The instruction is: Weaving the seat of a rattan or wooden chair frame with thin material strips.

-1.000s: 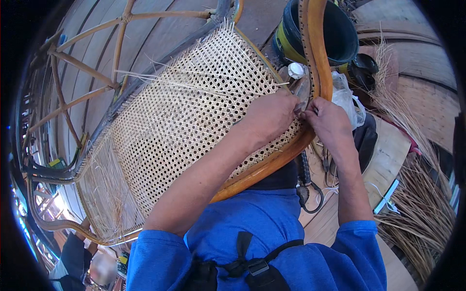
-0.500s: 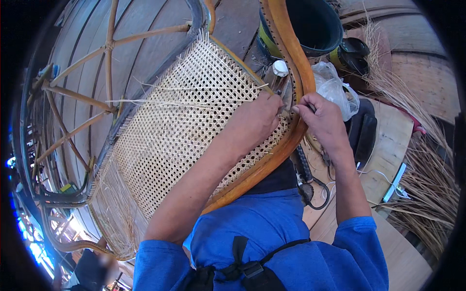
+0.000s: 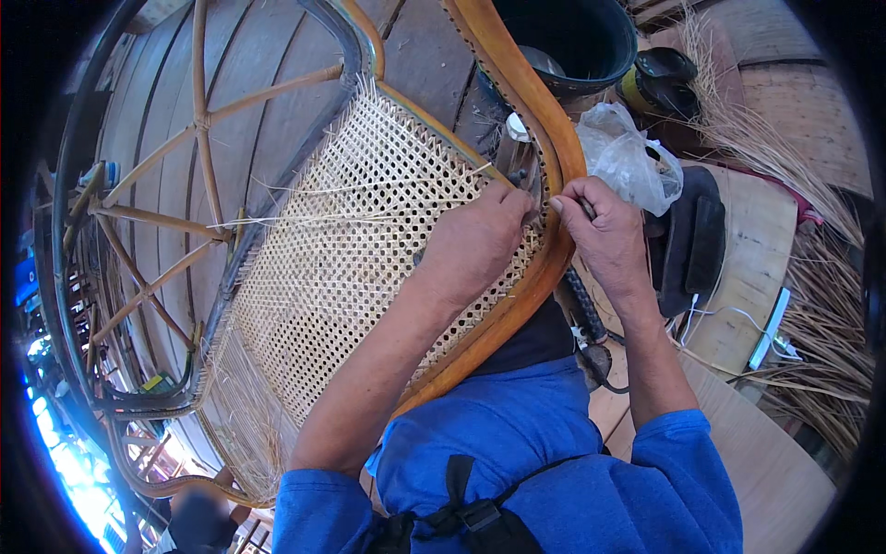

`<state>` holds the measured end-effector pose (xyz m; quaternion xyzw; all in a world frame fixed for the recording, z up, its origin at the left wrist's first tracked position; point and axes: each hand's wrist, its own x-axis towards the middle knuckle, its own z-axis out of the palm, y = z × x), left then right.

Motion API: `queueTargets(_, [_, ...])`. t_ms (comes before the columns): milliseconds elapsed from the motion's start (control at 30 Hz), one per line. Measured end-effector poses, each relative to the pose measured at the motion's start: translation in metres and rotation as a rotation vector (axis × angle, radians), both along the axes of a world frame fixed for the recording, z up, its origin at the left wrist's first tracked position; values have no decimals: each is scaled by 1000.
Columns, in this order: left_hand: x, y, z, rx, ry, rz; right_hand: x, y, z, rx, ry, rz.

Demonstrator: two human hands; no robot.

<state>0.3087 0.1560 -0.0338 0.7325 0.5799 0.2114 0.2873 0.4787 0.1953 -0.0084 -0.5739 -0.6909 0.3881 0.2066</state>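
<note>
A chair-like rattan frame (image 3: 517,297) with a woven cane panel (image 3: 355,235) lies across my lap. At the panel's far right corner my left hand (image 3: 480,235) is closed over the weave beside the curved orange-brown rail. What its fingers hold, if anything, is hidden. Just across the rail, my right hand (image 3: 604,226) pinches at the rail's outer side, thumb and forefinger together. Whatever lies in that pinch is too small to make out. Small dark holes run along the rail. Loose pale cane strands (image 3: 369,214) trail over the weave toward the left.
Beyond the rail stand a dark bucket (image 3: 591,42), a white-capped bottle (image 3: 518,127) and a clear plastic bag (image 3: 628,157). Bundles of dry cane strips (image 3: 821,323) lie at right, near a white power strip (image 3: 770,328). Rattan struts (image 3: 200,120) rise at left. Another person (image 3: 198,522) sits lower left.
The view has shifted slightly, so the frame and the things around it sit differently. Both hands stay at the same corner, the right one still pinching by the rail.
</note>
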Motion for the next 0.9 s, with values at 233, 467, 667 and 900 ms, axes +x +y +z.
queueTargets(233, [4,-6,-2,46,-4,75,-1,-2,-6,67,48,-44])
queueTargets(467, [4,-4,-5,6,-50,47,-1,-4,-7,61,70,-76])
queueTargets(667, [3,0,-3,-17,-71,52,1,-4,-7,105,40,6])
queueTargets(900, [6,-2,-1,-48,-125,121,10,-3,7,155,-176,370])
